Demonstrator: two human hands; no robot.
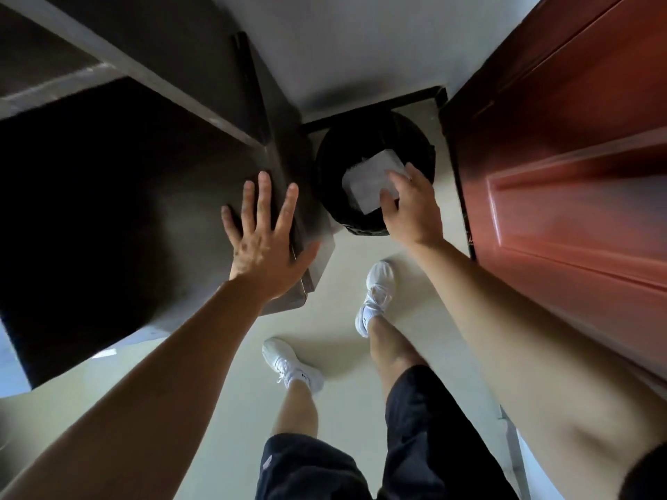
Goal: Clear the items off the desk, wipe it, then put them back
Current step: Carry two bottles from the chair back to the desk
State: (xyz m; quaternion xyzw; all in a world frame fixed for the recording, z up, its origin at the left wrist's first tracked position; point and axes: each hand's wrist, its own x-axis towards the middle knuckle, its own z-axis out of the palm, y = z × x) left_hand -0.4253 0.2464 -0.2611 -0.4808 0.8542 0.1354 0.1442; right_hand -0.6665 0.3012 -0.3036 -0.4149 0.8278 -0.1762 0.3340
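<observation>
Over the black bin [330, 157], my right hand [411, 211] pinches a white wipe [368, 176] by its near edge, thumb and fingers curled onto it. Wipe is a flat, roughly square sheet, tilted, sitting above the bin's opening; can't tell if it touches the rim. Slight blur there. Bin stands on the pale floor [346, 261] in the corner, between the desk [126, 211] and the reddish-brown door [559, 146], with the grey wall [343, 48] behind it.

My left hand [265, 243] lies flat on the desk's top at the near right corner, fingers straight and spread, thumb reaching out past the edge, gripping nothing. Hands are apart, with the desk corner between them. Desk surface is dark, and the part in view is bare. Can't make out what the dark structure at upper left is.

Below: my right white shoe [377, 294] is forward near the bin, my left white shoe [288, 362] is further back, both on the floor. Black shorts [426, 427], bare forearms reaching in from the bottom corners.
</observation>
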